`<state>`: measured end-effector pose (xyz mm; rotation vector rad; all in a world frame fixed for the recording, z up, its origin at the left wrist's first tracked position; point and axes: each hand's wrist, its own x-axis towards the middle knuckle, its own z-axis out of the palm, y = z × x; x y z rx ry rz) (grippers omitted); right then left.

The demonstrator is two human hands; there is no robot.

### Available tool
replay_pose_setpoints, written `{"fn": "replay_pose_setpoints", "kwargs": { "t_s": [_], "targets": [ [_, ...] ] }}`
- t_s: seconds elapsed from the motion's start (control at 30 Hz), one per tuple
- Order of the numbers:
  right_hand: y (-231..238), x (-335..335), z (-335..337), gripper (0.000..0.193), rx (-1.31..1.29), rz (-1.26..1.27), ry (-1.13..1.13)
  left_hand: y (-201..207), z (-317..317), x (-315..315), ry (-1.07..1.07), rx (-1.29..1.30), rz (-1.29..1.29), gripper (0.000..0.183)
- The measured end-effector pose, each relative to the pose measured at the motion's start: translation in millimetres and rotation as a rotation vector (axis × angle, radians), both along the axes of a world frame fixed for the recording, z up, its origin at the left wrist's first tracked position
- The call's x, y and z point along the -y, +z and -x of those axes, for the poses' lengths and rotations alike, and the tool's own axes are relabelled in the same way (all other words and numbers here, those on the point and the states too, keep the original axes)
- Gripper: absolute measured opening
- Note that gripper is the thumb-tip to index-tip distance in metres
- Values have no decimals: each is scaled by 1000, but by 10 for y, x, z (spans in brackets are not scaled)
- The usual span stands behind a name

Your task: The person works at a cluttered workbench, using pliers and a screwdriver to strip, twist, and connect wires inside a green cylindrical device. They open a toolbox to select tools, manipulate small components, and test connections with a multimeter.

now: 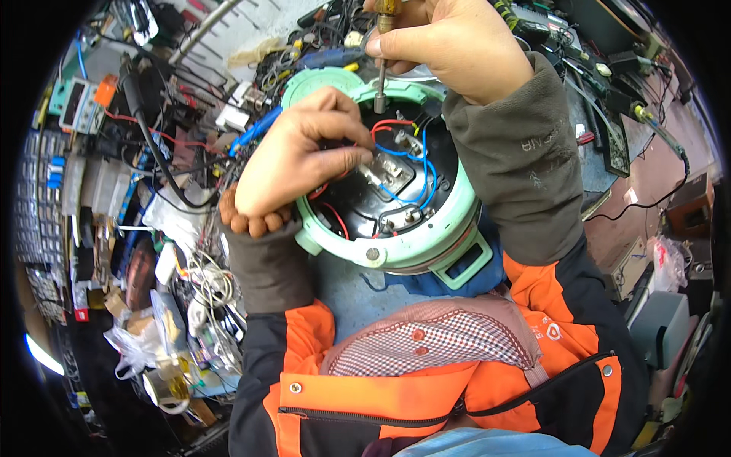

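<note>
Upturned pale green appliance base (426, 236) being worked on

A screwdriver (381, 76) is held upright by the right hand (449, 42) at the rim, while red and blue wires (403, 148) inside are pinched by the left hand (301, 160).

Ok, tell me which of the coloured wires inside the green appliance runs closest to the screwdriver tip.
The red wire, looping just below the screwdriver tip. The blue wires sit lower, nearer the centre terminals.

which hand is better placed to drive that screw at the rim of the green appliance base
Probably the right hand: it already grips the screwdriver, whose tip stands upright at the rim of the green appliance base. The left hand rests inside the base among the wires, steadying it.
</note>
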<state>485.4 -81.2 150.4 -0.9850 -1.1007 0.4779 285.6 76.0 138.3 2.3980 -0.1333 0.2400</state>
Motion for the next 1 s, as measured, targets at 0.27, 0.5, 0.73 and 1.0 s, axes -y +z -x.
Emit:
{"fn": "replay_pose_setpoints", "kwargs": {
  "t_s": [0.27, 0.5, 0.73, 1.0],
  "targets": [
    [-22, 64, -343, 35, 413, 305, -277, 103, -254, 314, -220, 22, -613, 15],
    [-51, -108, -125, 35, 264, 60, -377, 173, -149, 627, -58, -69, -658, 18],
    [-72, -174, -63, 25, 216, -12, -349, 15, -98, 774, 177, -89, -754, 10],
    [-52, -59, -139, 28, 216, -20, -362, -37, -195, 958, 276, 0, -713, 18]
  ]
}}
